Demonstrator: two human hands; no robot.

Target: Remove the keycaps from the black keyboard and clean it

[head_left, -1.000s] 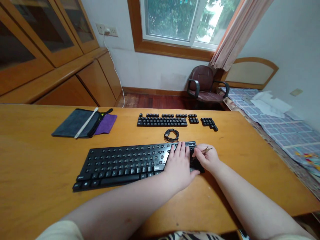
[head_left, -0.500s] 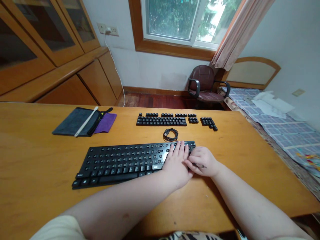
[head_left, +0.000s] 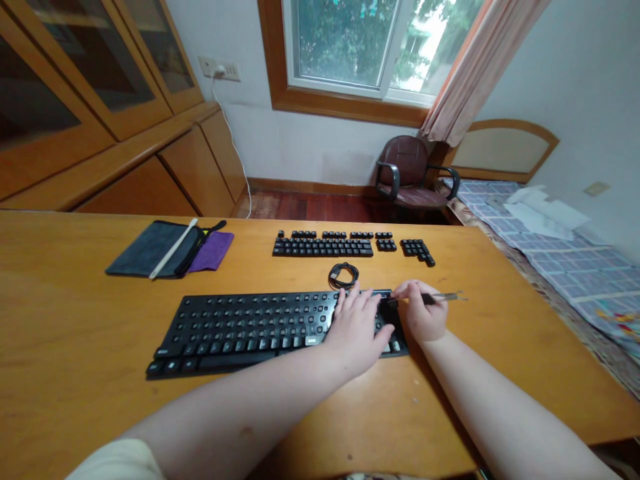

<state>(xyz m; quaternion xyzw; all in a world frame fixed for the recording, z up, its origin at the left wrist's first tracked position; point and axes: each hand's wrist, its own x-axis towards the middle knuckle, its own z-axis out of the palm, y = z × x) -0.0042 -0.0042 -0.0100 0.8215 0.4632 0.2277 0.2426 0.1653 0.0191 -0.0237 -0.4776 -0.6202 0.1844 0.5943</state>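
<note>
The left hand rests spread on the keyboard, gripping nothing; the right hand curls around a thin tool at the keyboard's right end; the keyboard lies on the surface

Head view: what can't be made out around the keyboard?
Head view: part of the keyboard, covered by the left hand.
Head view: part of the thin tool, hidden by the right hand.
Head view: legends on the loose keycaps, too small to read.
Head view: the left sleeve, cut off by the bottom edge.
</note>
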